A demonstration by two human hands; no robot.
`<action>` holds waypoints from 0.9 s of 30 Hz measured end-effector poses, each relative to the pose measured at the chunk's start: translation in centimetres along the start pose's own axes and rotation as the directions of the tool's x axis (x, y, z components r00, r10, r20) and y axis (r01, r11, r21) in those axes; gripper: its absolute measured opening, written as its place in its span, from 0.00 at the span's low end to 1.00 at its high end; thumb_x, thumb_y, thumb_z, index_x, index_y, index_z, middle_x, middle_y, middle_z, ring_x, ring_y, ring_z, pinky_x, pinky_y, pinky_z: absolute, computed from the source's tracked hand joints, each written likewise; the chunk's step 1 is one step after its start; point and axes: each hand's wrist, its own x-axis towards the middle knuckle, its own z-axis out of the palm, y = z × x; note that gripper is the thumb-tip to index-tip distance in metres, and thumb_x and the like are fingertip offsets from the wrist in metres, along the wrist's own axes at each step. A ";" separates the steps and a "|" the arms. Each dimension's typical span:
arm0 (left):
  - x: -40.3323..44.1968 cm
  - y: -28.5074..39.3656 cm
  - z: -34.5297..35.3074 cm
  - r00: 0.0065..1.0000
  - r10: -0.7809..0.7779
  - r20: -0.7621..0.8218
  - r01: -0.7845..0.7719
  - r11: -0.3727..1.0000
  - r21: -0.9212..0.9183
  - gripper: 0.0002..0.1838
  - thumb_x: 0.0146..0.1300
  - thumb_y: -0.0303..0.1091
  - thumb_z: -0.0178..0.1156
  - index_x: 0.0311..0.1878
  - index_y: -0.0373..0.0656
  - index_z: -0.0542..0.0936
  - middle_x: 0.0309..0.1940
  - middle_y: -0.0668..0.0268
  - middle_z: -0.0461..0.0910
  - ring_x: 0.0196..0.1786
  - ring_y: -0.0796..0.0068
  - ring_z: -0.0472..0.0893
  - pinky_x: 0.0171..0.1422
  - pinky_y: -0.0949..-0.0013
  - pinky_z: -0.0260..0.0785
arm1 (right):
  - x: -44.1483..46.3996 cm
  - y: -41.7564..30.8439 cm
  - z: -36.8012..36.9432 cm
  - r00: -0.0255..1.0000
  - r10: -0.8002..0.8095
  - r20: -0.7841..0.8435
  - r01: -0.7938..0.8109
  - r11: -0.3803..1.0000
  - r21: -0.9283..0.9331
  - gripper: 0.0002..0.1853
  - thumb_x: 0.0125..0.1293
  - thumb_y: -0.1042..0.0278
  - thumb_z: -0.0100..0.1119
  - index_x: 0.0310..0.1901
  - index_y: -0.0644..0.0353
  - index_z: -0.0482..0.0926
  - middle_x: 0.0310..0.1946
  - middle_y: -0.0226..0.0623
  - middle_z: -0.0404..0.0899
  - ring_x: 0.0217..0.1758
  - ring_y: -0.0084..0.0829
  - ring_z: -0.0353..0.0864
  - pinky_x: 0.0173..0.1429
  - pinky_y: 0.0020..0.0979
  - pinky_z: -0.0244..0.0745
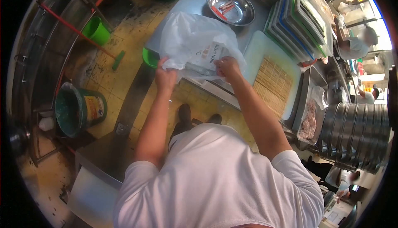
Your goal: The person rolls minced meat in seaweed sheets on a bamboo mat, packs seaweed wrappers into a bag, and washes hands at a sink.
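A large translucent plastic bag (182, 31) is stretched between my two hands over the steel counter's front edge. My left hand (165, 75) is closed on the bag's near left edge. My right hand (228, 67) is closed on its near right side. Through the plastic shows a packet labelled "SUSHI NORI" (214, 52), close to my right fingers; whether those fingers also touch it is hidden. Beyond the bag sits a steel bowl (244, 18) with several red-and-white crab sticks (224, 9). Right of the bag, a bamboo rolling mat (271, 85) lies on a pale cutting board (258, 47).
Stacked boards or trays (292, 29) stand at the back right. Farther right are a metal tray (306, 118) of raw meat and stacked round steel pans (352, 128). On the left floor stand a dark green bucket (69, 109), a bright green bucket (96, 32) and a red-handled brush (78, 33).
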 end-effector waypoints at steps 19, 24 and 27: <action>-0.6 5.0 -2.5 0.925 0.351 -0.145 -0.365 0.927 -0.082 0.20 0.57 0.23 0.67 0.54 0.37 0.79 0.46 0.59 0.84 0.47 0.66 0.83 0.56 0.65 0.75 | -3.8 -9.4 -1.0 0.997 -0.066 -0.038 0.075 0.941 0.331 0.06 0.60 0.79 0.60 0.40 0.69 0.78 0.34 0.41 0.77 0.29 0.34 0.76 0.31 0.36 0.76; 0.5 5.5 -3.2 0.898 0.413 -0.151 -0.418 0.908 -0.003 0.22 0.54 0.24 0.71 0.54 0.37 0.79 0.44 0.59 0.84 0.45 0.65 0.83 0.54 0.64 0.76 | -3.8 -9.5 -1.9 0.997 -0.057 -0.060 0.077 0.908 0.412 0.09 0.63 0.81 0.58 0.45 0.70 0.77 0.37 0.43 0.77 0.33 0.38 0.79 0.34 0.40 0.79; 0.9 6.8 -3.9 0.961 0.266 -0.077 -0.259 0.962 0.085 0.23 0.54 0.25 0.71 0.54 0.37 0.79 0.43 0.59 0.84 0.43 0.65 0.82 0.53 0.64 0.75 | -3.4 -9.4 -2.4 0.999 0.004 -0.044 0.021 0.839 0.544 0.11 0.64 0.82 0.58 0.48 0.71 0.76 0.40 0.45 0.77 0.36 0.41 0.81 0.36 0.40 0.80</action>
